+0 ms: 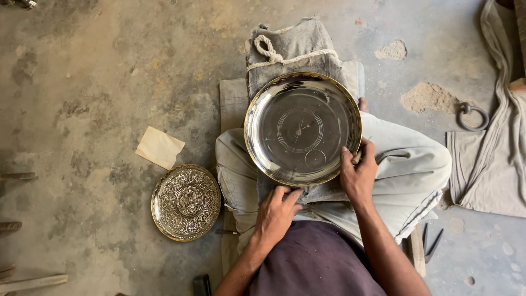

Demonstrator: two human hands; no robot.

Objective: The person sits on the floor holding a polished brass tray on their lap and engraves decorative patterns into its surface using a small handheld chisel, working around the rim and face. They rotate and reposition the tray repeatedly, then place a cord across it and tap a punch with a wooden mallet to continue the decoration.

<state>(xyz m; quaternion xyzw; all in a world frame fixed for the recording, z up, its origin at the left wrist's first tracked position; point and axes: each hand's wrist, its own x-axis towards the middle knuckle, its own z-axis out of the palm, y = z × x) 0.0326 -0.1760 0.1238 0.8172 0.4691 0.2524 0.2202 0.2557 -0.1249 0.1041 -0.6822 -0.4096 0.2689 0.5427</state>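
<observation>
You're sitting cross-legged on the bare concrete floor [98,82], and it fills the whole view. One grey cloth [493,153] lies bunched along the right edge, well apart from you. One sack-like cushion [296,49], tied round with a single pale rope [285,55], sits just ahead of your knees.

Two metal dishes to count. The bigger one, a plain polished plate [302,129] with a brassy rim and faint circles scribed in its middle, rests on your lap and leans onto the cushion. The smaller, an engraved plate [186,203] densely patterned all over, lies flat on the floor just beside your left knee, touching nothing else.

Now your hands, two of them. Your right hand [359,172] sits at the plain plate's lower right rim, thumb over the edge onto the inner face, fingers curled closed round a slim tool [357,159] that shows only at its tip; what kind it is I cannot tell. Forearm runs straight down from it toward your body. Your left hand [276,214] lies palm down just under the plate's near rim, fingers loosely spread and flat on the cloth of your lap, fingertips at the rim, gripping nothing.

Smaller bits: one cream paper scrap [160,147] left of the plate, one iron ring [472,116] by the grey cloth, one pair of dark dividers [430,244] beside your right thigh.
</observation>
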